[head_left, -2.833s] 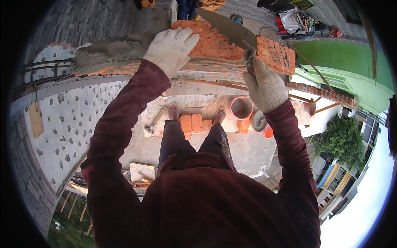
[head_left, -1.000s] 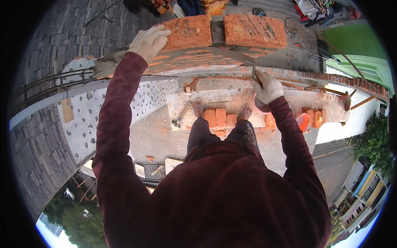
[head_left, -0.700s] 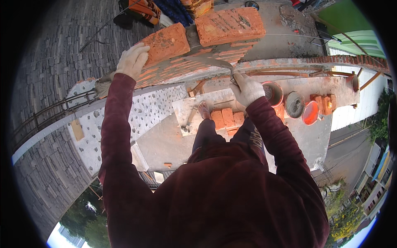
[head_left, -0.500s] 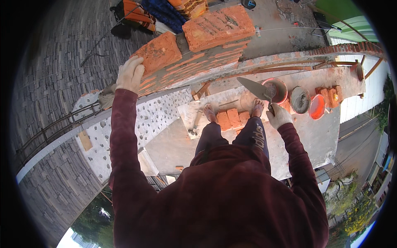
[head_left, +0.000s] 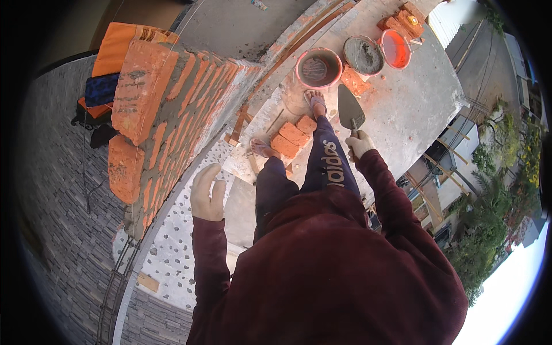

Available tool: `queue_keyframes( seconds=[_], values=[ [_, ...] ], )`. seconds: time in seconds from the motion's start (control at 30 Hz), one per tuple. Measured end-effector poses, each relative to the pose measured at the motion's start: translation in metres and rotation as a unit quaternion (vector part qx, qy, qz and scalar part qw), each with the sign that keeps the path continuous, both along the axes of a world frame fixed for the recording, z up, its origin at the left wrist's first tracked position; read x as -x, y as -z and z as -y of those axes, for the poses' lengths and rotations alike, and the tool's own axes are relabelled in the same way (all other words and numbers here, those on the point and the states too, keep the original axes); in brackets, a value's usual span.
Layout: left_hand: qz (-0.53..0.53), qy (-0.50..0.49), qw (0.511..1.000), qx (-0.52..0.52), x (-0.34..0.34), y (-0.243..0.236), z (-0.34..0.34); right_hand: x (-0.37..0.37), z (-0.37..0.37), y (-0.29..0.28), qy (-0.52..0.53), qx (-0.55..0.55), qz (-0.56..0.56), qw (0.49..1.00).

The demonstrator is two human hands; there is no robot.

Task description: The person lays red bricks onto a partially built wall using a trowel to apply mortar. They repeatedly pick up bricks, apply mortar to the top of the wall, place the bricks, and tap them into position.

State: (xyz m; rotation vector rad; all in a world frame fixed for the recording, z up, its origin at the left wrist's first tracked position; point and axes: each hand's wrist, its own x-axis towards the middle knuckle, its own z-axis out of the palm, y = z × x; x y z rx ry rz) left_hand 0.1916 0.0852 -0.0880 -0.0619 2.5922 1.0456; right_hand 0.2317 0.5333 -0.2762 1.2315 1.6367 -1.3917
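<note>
The brick wall (head_left: 192,109) looms biggest from where I stand, over toward ten o'clock, its near side streaked with grey mortar between the orange courses. Below it a pale, dusty concrete floor (head_left: 414,98) spreads out toward two o'clock, with the worker's sandalled feet on the near part. Toward ten o'clock, beyond the wall, hangs an orange cloth (head_left: 112,49). Three buckets stand in a row around one o'clock: a wide red-rimmed bucket (head_left: 318,68), then a bucket of grey mix (head_left: 364,55), then a bright red bucket (head_left: 395,49). The trowel (head_left: 351,107) is at about half past one, blade pointing up toward the buckets, and the gloved right hand (head_left: 360,144) is closed round its handle. At nine o'clock the gloved left hand (head_left: 208,192) is spread wide, thumb apart from the fingers, holding nothing and clear of the wall. Two bricks (head_left: 144,86) sit along the wall's top edge, and a few loose bricks (head_left: 292,137) lie between the feet, just past twelve. Thinnest of all, a string (head_left: 137,164) runs along the wall.
</note>
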Motion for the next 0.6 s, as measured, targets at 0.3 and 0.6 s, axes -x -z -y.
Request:
queue_keyframes(
  seconds=[0.3, 0.6],
  values=[
    [0.443, 0.108, 0.889, 0.039, -0.161, 0.204, -0.031, -0.033, -0.038, 0.091, 0.259, -0.081, -0.01, 0.963],
    [0.53, -0.404, 0.724, -0.179, -0.109, 0.407, -0.082, 0.013, 0.043, 0.15, 0.366, 0.106, -0.088, 0.92]
  ],
)
